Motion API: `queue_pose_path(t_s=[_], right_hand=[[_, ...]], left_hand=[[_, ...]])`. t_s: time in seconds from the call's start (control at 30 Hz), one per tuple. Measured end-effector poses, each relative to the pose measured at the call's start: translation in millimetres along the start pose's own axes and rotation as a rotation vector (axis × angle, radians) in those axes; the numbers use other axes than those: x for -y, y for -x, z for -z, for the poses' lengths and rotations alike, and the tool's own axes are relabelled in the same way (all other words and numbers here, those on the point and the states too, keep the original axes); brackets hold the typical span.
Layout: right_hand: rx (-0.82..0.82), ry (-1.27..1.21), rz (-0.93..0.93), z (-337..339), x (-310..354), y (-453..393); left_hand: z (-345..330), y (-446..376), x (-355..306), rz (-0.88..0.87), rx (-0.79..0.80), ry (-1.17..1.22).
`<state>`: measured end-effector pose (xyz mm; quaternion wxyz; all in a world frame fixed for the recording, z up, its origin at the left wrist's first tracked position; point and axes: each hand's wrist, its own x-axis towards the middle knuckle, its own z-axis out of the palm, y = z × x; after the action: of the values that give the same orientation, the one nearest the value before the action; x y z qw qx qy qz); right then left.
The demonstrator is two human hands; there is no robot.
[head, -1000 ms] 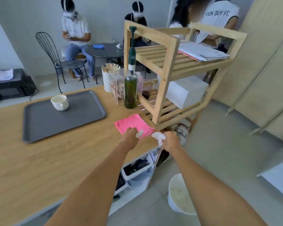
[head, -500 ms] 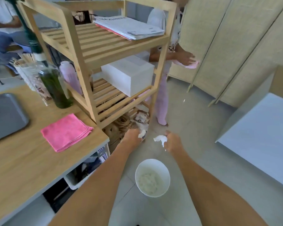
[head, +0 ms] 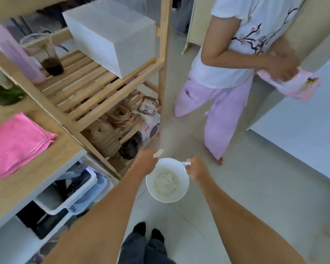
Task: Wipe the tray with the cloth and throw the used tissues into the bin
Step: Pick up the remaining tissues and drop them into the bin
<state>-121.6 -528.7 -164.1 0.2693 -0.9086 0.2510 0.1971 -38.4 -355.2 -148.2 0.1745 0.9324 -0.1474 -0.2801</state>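
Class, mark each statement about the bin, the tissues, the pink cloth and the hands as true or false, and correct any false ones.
1. Each hand holds a tissue: left hand, right hand. True.
2. The bin is empty. False: white tissue already lies inside.
3. The pink cloth lies folded on the wooden counter. True.
4. The bin stands on the counter. False: it stands on the floor.
5. Both hands are beside the bin's rim. True.

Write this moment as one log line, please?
step: binning tissues | left hand: holds tissue scrap by bin rim | right hand: holds tissue over rim | pink cloth: on table, untouched
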Motion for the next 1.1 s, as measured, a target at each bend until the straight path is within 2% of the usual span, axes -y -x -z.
queue_pose_path(t_s=[0.2, 0.3, 0.47, 0.73, 1.1], right_hand=[[0.028, -0.022, -0.004, -48.7, -24.2, -29.2], [0.037, 0.003, -0.05, -73.4, -33.2, -45.0], [0.01, -0.099, -0.141, -117.2, -52.2, -79.5], [0.037, -0.131, -0.2, -177.6, -76.8, -119.0], [0.205, -0.143, -0.28, -215.6, -100.3, -148.2]], left_hand=[[-55.0, -41.7, 21.5, 0.013, 0.101, -0.046], [-80.4, -62.2, 33.6, 0.036, 0.115, -0.022], [-125.5, -98.7, 56.2, 0.065, 0.161, 0.021], [-178.9, -139.8, 79.8, 0.053, 0.21, 0.03], [-213.7, -167.4, 94.1, 0.04, 0.282, 0.002]])
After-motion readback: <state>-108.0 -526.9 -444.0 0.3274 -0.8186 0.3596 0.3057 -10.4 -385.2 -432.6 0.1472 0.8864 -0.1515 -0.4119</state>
